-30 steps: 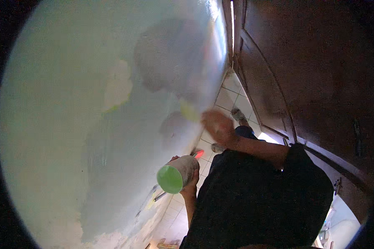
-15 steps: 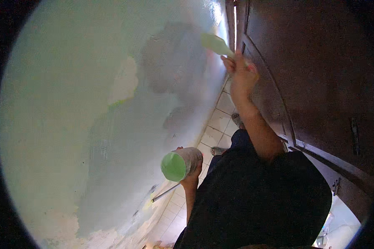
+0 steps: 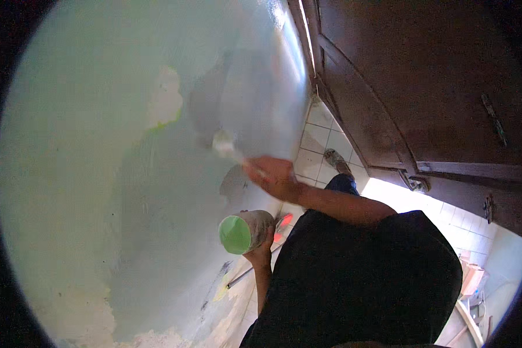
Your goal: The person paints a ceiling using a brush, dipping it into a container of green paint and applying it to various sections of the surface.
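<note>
My right hand [image 3: 274, 177] is closed on a pale paintbrush [image 3: 223, 142], whose motion-blurred head is at or very near the patchy pale green and grey wall [image 3: 69, 151]. Below it, my left hand [image 3: 260, 249] grips a cylindrical container [image 3: 250, 229] with light green paint in it, its round mouth tilted toward the camera. The container is beside the wall, under my right arm. A red object [image 3: 284, 220] lies low behind the container, too small to make out.
A dark brown wooden door [image 3: 417, 75] with latches is on my right. Light tiled floor [image 3: 313, 139] lies below, with my foot [image 3: 335, 158] on it. A thin rod [image 3: 240, 278] sits low by the wall. Assorted items [image 3: 470, 278] stand at the lower right.
My right hand has swung from high near the door down and left with the brush. More bright floor shows beside the door. My left hand still holds the container in about the same place.
</note>
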Demonstrator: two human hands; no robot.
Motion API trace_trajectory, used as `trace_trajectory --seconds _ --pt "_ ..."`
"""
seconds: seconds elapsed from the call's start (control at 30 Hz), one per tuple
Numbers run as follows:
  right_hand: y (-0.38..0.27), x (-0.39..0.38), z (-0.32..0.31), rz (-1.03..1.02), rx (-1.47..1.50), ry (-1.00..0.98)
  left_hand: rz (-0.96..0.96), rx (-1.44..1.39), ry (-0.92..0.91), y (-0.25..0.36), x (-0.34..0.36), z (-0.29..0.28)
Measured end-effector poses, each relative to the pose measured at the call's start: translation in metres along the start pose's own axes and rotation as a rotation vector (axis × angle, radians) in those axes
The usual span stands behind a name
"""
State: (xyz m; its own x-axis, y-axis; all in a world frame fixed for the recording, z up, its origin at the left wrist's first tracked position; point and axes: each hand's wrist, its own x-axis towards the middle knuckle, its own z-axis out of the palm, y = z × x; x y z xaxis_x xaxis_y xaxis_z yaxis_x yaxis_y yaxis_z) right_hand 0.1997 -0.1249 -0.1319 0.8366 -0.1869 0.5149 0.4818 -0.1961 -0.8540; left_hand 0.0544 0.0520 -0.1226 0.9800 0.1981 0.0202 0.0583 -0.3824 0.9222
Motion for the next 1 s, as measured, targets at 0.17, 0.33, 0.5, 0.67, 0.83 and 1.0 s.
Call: trace_trajectory --seconds 0.17,0.33,0.5,0.67,0.83,1.0 --pt "0.001 -0.006 -0.043 0.174 0.170 -0.015 -0.036 -0.123 0.030 0.018 0.003 0.014" --pt "0.059 0.096 -0.075 0.065 -0.267 0.294 -0.073 -0.092 0.113 0.021 -0.003 0.025" --pt "0.059 0.062 -0.020 -0.110 -0.633 0.180 -0.001 -0.140 0.159 0.017 0.000 0.037" --pt "0.039 0.014 -0.050 -0.096 0.005 -0.102 0.093 -0.078 0.161 0.024 0.014 0.063" --pt "0.075 0.057 -0.095 0.328 0.620 0.115 0.047 -0.173 0.230 0.042 0.029 0.100" --pt "0.071 0.132 -0.173 0.576 0.384 0.409 -0.035 -0.113 0.116 0.017 0.045 0.124"
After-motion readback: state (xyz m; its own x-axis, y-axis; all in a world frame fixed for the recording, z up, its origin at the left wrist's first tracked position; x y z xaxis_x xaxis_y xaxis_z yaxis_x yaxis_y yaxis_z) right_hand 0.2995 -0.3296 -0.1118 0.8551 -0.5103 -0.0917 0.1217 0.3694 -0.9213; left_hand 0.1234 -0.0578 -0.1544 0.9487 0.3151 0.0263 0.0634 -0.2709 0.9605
